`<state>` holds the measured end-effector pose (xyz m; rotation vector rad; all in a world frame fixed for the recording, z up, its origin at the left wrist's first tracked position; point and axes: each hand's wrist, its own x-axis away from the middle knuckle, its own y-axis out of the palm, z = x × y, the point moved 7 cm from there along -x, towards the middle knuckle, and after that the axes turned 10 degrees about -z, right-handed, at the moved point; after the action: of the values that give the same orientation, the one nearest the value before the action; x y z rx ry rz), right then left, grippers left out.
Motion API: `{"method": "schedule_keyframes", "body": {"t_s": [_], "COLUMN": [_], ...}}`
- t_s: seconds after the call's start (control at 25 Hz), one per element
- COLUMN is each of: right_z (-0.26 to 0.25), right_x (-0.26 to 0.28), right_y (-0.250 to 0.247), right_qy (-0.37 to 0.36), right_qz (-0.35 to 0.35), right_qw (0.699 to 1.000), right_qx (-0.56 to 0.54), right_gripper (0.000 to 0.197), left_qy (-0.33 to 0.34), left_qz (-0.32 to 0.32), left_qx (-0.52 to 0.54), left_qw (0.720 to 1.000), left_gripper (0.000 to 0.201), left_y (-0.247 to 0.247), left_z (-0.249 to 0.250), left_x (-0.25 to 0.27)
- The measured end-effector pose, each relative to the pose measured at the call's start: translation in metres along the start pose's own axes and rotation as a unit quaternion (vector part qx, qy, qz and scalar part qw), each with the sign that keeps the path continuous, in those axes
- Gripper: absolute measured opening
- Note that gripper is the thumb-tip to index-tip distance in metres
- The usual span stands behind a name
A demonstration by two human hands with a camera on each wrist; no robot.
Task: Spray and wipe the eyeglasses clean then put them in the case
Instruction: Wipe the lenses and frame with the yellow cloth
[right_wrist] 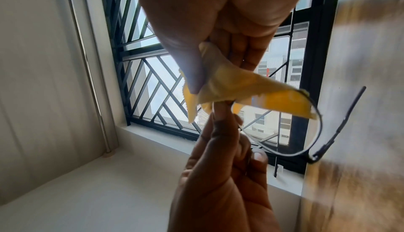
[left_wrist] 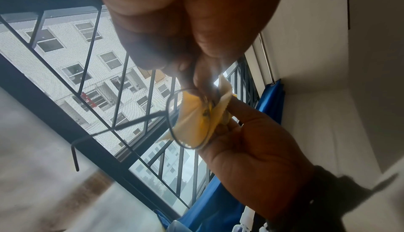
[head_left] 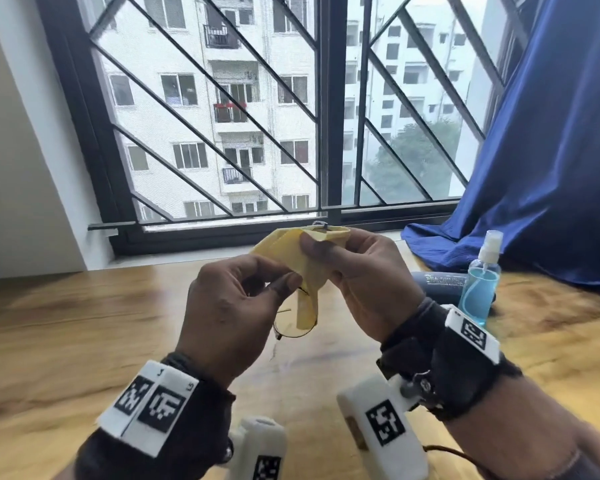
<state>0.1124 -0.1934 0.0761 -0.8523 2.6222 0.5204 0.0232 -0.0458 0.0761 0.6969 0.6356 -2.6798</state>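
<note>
Thin black wire-rimmed eyeglasses [head_left: 292, 329] are held up over the wooden table [head_left: 84, 341], one lens above the other. My left hand [head_left: 284, 282] pinches them near the bridge. My right hand [head_left: 323, 244] pinches a yellow cloth [head_left: 284, 247] folded around the upper lens, which is hidden; a strip of cloth hangs over the lower lens. The left wrist view shows the round lens [left_wrist: 174, 114] with the cloth [left_wrist: 196, 123] behind it. The right wrist view shows my thumb pressing the cloth [right_wrist: 236, 83], with the free lens [right_wrist: 284, 132] and a temple arm to the right.
A clear spray bottle [head_left: 480, 289] of blue liquid stands at the right of the table. A dark glasses case [head_left: 437, 284] lies just behind it. Blue curtain [head_left: 534, 168] pools on the table at far right. A barred window [head_left: 222, 116] runs along the back.
</note>
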Motion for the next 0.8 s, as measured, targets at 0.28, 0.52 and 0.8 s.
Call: {"method": "schedule_keyframes", "body": {"t_s": [0.28,0.52,0.8], "right_z": [-0.002,-0.002,0.012], "right_x": [-0.002,-0.002,-0.007], "right_y": [-0.01,-0.016,-0.007], "right_qy": [0.013,0.011,0.063], "right_qz": [0.02,0.034,-0.056], "right_qw": [1.0,0.999,0.994], "right_qx": [-0.012,-0.02,-0.066], "right_gripper": [0.033,0.035,0.039], "left_qy": [0.005,0.011,-0.017], "left_qz": [0.0,0.003,0.048], "left_qx": [-0.018,-0.022,-0.008], "left_qw": [1.0,1.0,0.999], "left_gripper": [0.007,0.011,0.005], "left_y": [0.002,0.004,-0.009], "left_z": [0.006,0.006,-0.009], "left_x": [0.001,0.003,-0.001]}}
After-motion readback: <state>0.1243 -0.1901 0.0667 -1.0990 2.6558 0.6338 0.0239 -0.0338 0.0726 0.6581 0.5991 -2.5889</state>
